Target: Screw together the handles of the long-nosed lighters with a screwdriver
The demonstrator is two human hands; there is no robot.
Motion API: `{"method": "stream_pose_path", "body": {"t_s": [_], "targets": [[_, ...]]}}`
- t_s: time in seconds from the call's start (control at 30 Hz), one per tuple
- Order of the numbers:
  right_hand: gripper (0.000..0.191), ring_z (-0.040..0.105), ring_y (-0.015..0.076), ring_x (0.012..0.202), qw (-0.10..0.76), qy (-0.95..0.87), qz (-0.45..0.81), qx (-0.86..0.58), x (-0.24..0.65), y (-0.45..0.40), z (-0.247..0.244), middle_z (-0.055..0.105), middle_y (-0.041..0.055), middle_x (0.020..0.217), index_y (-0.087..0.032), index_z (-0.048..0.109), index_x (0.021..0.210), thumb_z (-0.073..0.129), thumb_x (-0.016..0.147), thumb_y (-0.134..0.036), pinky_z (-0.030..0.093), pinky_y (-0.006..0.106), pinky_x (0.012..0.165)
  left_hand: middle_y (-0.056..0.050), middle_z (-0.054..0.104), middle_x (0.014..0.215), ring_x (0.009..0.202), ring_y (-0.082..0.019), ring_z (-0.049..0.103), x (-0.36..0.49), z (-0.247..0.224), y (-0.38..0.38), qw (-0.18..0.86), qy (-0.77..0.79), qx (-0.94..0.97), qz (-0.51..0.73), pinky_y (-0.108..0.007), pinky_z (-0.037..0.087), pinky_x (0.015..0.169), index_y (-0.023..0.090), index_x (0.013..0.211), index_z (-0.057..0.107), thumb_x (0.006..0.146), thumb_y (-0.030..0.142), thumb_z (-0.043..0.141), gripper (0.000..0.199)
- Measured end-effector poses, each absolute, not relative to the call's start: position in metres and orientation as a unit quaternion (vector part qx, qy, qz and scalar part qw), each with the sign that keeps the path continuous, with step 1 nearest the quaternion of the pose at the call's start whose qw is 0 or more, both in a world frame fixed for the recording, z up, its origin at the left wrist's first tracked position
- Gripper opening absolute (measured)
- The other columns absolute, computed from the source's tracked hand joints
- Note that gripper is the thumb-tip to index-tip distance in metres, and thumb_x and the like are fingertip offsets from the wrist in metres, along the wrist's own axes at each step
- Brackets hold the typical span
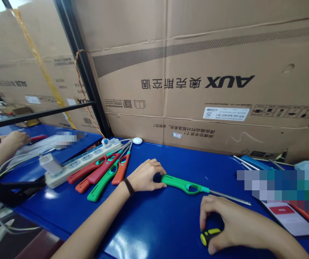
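My left hand (146,175) pinches the handle end of a green gas lighter (181,183), which lies on the blue table with its metal tube pointing right. My right hand (224,219), fingers curled, grips a short black and yellow screwdriver handle (210,235) close to the table; its shaft cannot be made out. Left of my left hand, several more lighters lie fanned out: a green one (101,185), an orange one (122,167) and red ones (103,169) among them.
A white power strip (81,162) with a plugged-in adapter (50,164) runs behind the lighters. A white round object (137,140) sits near the cardboard wall (197,54). A phone (291,217) and metal tubes (247,162) lie at right. Another person's hand (14,140) works beyond the black frame (86,72).
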State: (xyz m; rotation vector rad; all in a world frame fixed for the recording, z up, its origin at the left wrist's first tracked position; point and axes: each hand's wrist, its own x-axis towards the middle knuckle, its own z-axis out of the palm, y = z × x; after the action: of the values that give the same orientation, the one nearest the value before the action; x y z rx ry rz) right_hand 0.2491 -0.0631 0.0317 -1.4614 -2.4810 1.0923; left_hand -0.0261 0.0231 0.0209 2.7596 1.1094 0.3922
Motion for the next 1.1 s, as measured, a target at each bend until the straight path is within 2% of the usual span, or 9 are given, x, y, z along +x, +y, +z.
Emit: {"method": "stream_pose_path", "body": {"t_s": [0.1,0.23,0.37,0.43,0.53,0.6,0.7,0.83,1.1], "targets": [[0.041,0.056,0.0244,0.103,-0.008,-0.783,0.347,-0.516,0.253,-0.066,0.029,0.061,-0.0006,0.097,-0.027,0.066,0.082,0.083,0.046,-0.026,0.045,0.031,0.084,-0.004,0.065,0.091,0.089,-0.022,0.056,-0.026,0.019,0.023,0.084,0.371,0.914,0.14,-0.034,0.038,0.085,0.019,0.092,0.065,0.071,0.046,0.071,0.034],[0.026,0.06,0.0185,0.082,0.024,-0.767,0.382,-0.516,0.247,-0.067,0.039,0.062,-0.0014,0.084,-0.025,0.065,0.083,0.077,0.059,-0.03,0.047,0.027,0.073,-0.003,0.064,0.09,0.089,-0.022,0.056,-0.024,0.017,0.021,0.108,0.366,0.911,0.156,-0.034,0.037,0.087,0.019,0.088,0.065,0.067,0.049,0.074,0.037],[0.026,0.061,0.0161,0.084,0.23,-0.743,0.426,-0.462,0.22,-0.053,0.07,0.063,0.0006,0.091,-0.023,0.057,0.095,0.062,0.078,-0.043,0.05,0.026,0.074,-0.003,0.065,0.087,0.084,-0.02,0.057,-0.02,0.015,0.019,0.143,0.334,0.919,0.155,-0.031,0.039,0.081,0.019,0.087,0.066,0.065,0.05,0.075,0.039],[0.032,0.063,0.0176,0.085,0.369,-0.712,0.415,-0.429,0.205,-0.041,0.084,0.064,0.0036,0.094,-0.023,0.053,0.1,0.06,0.079,-0.045,0.053,0.029,0.073,-0.002,0.066,0.088,0.084,-0.02,0.058,-0.019,0.015,0.019,0.156,0.319,0.921,0.157,-0.03,0.039,0.081,0.019,0.088,0.066,0.065,0.049,0.076,0.039],[0.032,0.066,0.0185,0.082,0.513,-0.676,0.361,-0.388,0.188,-0.021,0.094,0.066,0.0042,0.09,-0.023,0.049,0.103,0.059,0.081,-0.045,0.056,0.032,0.071,-0.003,0.066,0.09,0.085,-0.02,0.058,-0.02,0.012,0.02,0.175,0.307,0.921,0.163,-0.031,0.039,0.083,0.02,0.091,0.067,0.065,0.048,0.076,0.04],[0.032,0.067,0.0194,0.082,0.527,-0.677,0.34,-0.385,0.18,-0.012,0.092,0.068,0.0043,0.091,-0.024,0.048,0.104,0.06,0.081,-0.043,0.057,0.033,0.071,-0.003,0.067,0.091,0.086,-0.02,0.058,-0.021,0.01,0.022,0.185,0.304,0.919,0.169,-0.031,0.039,0.084,0.02,0.092,0.067,0.066,0.049,0.075,0.04],[0.032,0.069,0.02,0.079,0.493,-0.7,0.32,-0.406,0.171,-0.005,0.083,0.069,0.0044,0.089,-0.024,0.048,0.104,0.061,0.081,-0.041,0.058,0.034,0.069,-0.004,0.067,0.094,0.091,-0.022,0.057,-0.023,0.006,0.026,0.193,0.306,0.914,0.182,-0.033,0.037,0.088,0.021,0.095,0.068,0.068,0.051,0.073,0.04],[0.028,0.069,0.0191,0.074,0.456,-0.727,0.3,-0.416,0.163,-0.004,0.071,0.069,0.0029,0.087,-0.025,0.047,0.104,0.058,0.083,-0.04,0.057,0.031,0.063,-0.004,0.067,0.096,0.094,-0.022,0.057,-0.024,0.004,0.027,0.201,0.309,0.911,0.188,-0.034,0.037,0.089,0.021,0.095,0.068,0.067,0.05,0.075,0.041],[0.027,0.069,0.0171,0.073,0.447,-0.735,0.286,-0.422,0.158,-0.003,0.065,0.069,0.0015,0.087,-0.026,0.047,0.104,0.057,0.083,-0.04,0.056,0.026,0.058,-0.003,0.066,0.097,0.095,-0.022,0.057,-0.023,0.005,0.027,0.199,0.309,0.911,0.186,-0.032,0.037,0.087,0.021,0.094,0.068,0.065,0.047,0.077,0.04]]}}
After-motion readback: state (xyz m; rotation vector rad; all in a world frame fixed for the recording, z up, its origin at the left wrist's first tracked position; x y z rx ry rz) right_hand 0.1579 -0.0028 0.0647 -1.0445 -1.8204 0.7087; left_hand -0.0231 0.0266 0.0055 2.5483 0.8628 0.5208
